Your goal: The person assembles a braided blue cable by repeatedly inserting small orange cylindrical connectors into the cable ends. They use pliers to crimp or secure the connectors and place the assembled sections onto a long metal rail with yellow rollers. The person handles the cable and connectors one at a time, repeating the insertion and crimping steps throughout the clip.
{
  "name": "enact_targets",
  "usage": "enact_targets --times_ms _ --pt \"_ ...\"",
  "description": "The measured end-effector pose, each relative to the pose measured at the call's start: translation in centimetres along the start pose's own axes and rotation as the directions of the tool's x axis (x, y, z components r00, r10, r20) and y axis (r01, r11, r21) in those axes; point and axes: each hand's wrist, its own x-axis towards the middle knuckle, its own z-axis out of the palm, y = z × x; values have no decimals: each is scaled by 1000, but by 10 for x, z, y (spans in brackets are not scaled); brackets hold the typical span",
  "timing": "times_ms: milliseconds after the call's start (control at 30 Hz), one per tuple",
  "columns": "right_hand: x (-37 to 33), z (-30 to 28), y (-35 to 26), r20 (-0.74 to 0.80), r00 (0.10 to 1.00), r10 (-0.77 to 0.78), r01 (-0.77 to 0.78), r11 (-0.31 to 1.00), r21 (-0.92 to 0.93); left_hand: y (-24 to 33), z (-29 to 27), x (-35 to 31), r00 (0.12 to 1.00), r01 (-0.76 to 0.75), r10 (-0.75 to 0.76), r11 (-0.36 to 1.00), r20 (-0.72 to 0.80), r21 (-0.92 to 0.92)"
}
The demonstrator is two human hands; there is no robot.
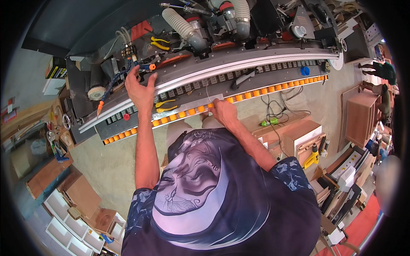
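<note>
My left hand (141, 90) reaches over the long silver rail (188, 80) of a machine, fingers and thumb apart. Its fingertips are beside a blue jointed coolant hose (112, 83) with orange ends; whether they touch it I cannot tell. At the front edge, my right hand (225, 113) is curled beside the row of orange rollers (181, 114). Its fingers are at the end of a flat, greyish strip (198, 103), and whatever they pinch is hidden. Yellow-handled pliers (165, 105) lie on the dark bed between my hands.
Ribbed grey hoses (178, 23) and motors stand behind the rail, near another yellow-handled tool (159, 43). A black handle (242, 80) and blue cap (305, 71) lie on the bed. Cables (277, 113) trail on the floor beside wooden boxes (302, 132). People stand far right.
</note>
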Motion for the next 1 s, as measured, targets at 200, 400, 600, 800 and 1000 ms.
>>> enact_targets --times_ms 200,400,600,800,1000 --pt "4 -7 -5 33 998 48 -50 996 76 -4 0 1 998 -56 56 998 -28 21" --pt "3 -3 3 19 999 36 -38 997 73 -1 -1 3 998 -55 56 998 -21 21" --pt "3 -16 -1 73 997 14 -25 990 141 -2 1 1 999 -34 35 999 -14 17" --pt "12 -23 3 1 999 55 -54 989 138 2 -1 1 999 -33 33 999 -24 -12" --pt "18 -40 -5 -13 1000 -19 21 980 195 -8 2 1 996 -77 79 996 -44 51"
